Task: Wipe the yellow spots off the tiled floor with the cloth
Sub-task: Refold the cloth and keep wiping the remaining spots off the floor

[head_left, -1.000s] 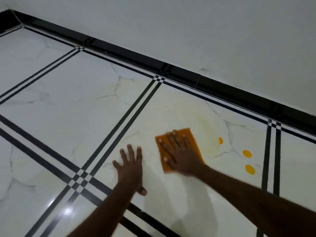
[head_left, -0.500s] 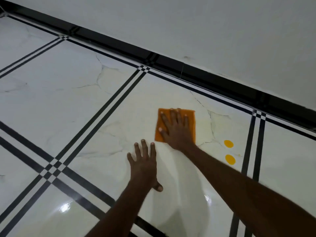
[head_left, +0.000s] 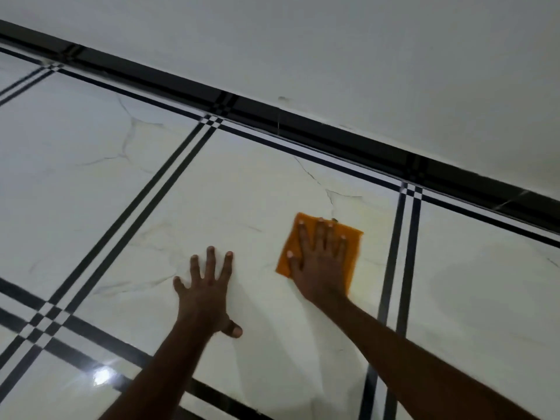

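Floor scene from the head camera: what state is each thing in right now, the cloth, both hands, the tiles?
Orange cloth: spread flat on the tile, pressed under the right hand.
Right hand: palm down, fingers spread on the cloth.
Left hand: flat on the bare tile, fingers spread, holding nothing.
Tiled floor: glossy, with a faint yellowish smear near the cloth; no solid yellow spots in view.

Right hand (head_left: pixel 318 262) with orange cloth (head_left: pixel 353 253) now further right on tile, close to double black stripe (head_left: pixel 400 268). Two yellow spots seen half second ago no longer visible; cloth covers that area. Left hand (head_left: pixel 206 292) now well apart from cloth, flat on floor (head_left: pixel 91 183).
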`<state>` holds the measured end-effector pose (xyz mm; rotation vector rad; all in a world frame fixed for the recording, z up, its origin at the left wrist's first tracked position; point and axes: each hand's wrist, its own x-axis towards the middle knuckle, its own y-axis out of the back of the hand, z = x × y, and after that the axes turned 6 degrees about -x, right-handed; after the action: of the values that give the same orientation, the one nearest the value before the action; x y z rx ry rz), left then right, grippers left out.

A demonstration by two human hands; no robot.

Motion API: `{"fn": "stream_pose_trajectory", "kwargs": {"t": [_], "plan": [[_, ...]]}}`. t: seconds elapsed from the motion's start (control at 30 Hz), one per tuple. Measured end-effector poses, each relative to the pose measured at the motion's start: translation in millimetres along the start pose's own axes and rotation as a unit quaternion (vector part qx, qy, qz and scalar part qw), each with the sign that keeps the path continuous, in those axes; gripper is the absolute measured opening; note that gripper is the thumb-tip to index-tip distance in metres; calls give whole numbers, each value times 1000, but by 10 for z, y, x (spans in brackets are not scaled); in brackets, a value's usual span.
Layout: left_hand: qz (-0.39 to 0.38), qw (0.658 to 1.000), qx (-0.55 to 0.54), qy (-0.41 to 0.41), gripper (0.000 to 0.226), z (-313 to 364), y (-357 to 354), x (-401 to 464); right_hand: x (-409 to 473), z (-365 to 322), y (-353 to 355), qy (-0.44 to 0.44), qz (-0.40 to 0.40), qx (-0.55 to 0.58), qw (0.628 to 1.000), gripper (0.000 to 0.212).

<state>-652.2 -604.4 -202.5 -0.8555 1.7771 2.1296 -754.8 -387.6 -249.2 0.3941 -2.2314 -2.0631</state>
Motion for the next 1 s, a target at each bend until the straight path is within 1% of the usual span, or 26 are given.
{"fn": "stream_pose_trajectory", "kwargs": {"t": [0.07,0.1,0.13,0.17,0.23,0.33,0.4,0.43,0.5,0.53,0.6,0.67,0.73,0.8,0.87,0.9,0.93,1.0], "plan": [[-10,1000,8,4,158,-14,2,7,390,-177,-9,70,1,-5,998,75],[-8,1000,10,6,158,-70,23,21,656,-175,54,79,-8,-11,997,75],[-5,1000,8,9,157,-127,54,46,892,-66,127,61,-24,-19,998,75],[-1,1000,5,14,155,-177,94,82,1048,127,186,22,-40,-23,999,75],[2,1000,-1,26,154,-291,195,116,1088,579,203,-62,-42,-23,997,77],[-1,999,21,31,153,-296,238,108,503,1172,178,-126,19,-11,992,82],[-4,999,30,32,152,-257,241,79,-90,1139,132,-151,13,-10,988,82],[0,999,33,30,152,-251,243,68,-350,967,76,-149,13,-15,989,81],[6,999,31,26,151,-257,258,66,-649,494,-21,-96,22,-15,995,81],[6,999,29,25,150,-264,253,64,-649,262,-54,-56,24,-12,998,80],[12,999,25,23,148,-280,217,53,-367,-82,-70,6,33,-1,999,79],[18,999,24,20,146,-299,176,42,98,-232,-17,42,18,3,999,78],[34,999,28,10,140,-322,126,22,424,-132,37,51,-6,-22,998,78],[36,999,15,3,134,-314,70,-10,428,224,25,14,-6,-36,999,78],[40,999,-20,3,128,-297,5,-34,78,715,8,-57,27,-36,997,78],[45,998,-38,5,125,-311,-16,-56,-184,899,7,-92,29,-26,995,79],[48,998,-48,5,124,-305,-31,-65,-483,1007,8,-129,19,-10,991,79],[53,997,-52,-2,123,-302,-40,-48,-953,887,-40,-184,17,-11,983,80]]}}
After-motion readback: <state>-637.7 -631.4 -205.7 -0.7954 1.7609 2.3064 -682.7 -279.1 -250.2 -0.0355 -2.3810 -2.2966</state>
